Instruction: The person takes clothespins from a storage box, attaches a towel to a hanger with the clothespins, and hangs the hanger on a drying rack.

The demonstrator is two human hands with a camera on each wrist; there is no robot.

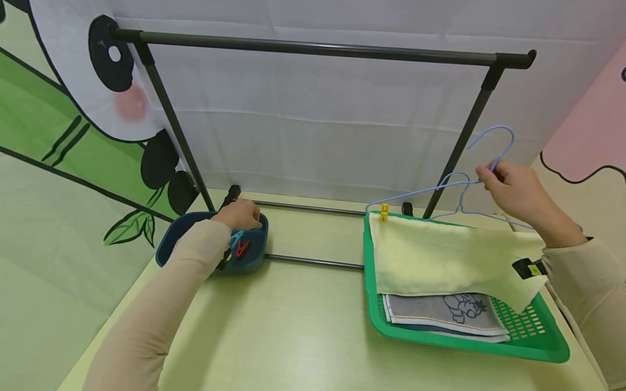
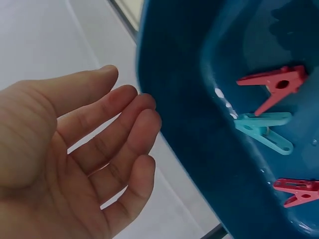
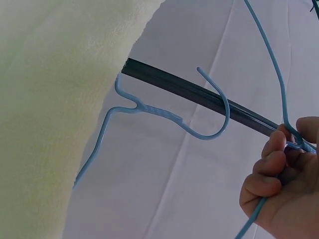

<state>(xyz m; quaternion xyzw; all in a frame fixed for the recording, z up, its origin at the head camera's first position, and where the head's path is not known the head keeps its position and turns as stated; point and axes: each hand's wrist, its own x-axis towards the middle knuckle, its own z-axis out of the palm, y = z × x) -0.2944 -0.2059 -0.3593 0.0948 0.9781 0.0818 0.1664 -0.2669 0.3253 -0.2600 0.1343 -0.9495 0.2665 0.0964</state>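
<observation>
My left hand (image 1: 241,214) is over the rim of a dark blue tub (image 2: 172,104), its fingers loosely bent and nothing between them. Red clothespins (image 2: 282,83) and a teal clothespin (image 2: 266,130) lie inside the tub. On the right, my right hand (image 1: 515,190) grips a blue wire hanger (image 1: 512,140) at its neck, below the hook. A yellow clothespin (image 1: 384,212) sits at the hanger's left end, on the corner of a pale yellow towel (image 1: 440,260). The towel spreads over a green basket (image 1: 371,304). Behind it, a second blue hanger (image 3: 162,113) shows its hook.
A dark metal rack (image 1: 313,48) stands across the back of the table (image 1: 293,320), its lower bars running between tub and basket. Folded grey cloths (image 1: 440,312) lie in the basket under the towel. A printed curtain (image 1: 303,146) hangs behind the rack.
</observation>
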